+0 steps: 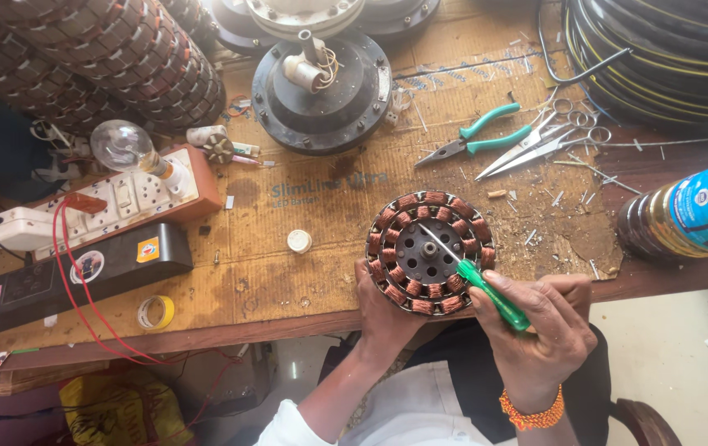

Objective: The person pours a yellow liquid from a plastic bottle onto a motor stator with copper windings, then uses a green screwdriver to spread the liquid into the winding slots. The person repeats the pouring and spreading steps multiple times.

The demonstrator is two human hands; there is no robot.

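Round stator (430, 252) (copper coils ringed) gripped by left hand (380, 307); right hand (542, 330) fingers clasp green screwdriver (486, 289).

Copper-wound metal stator (429, 252), glossy plastic screwdriver handle (494, 297)

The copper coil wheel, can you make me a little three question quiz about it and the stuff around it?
1. True or false: the right hand holds a green screwdriver whose tip reaches toward the hub of the stator.
2. Which hand steadies the stator's near edge?
A. left hand
B. right hand
C. neither
3. Fill in: the pliers beside the scissors have ____ handles.

Key: 1 true; 2 A; 3 green.
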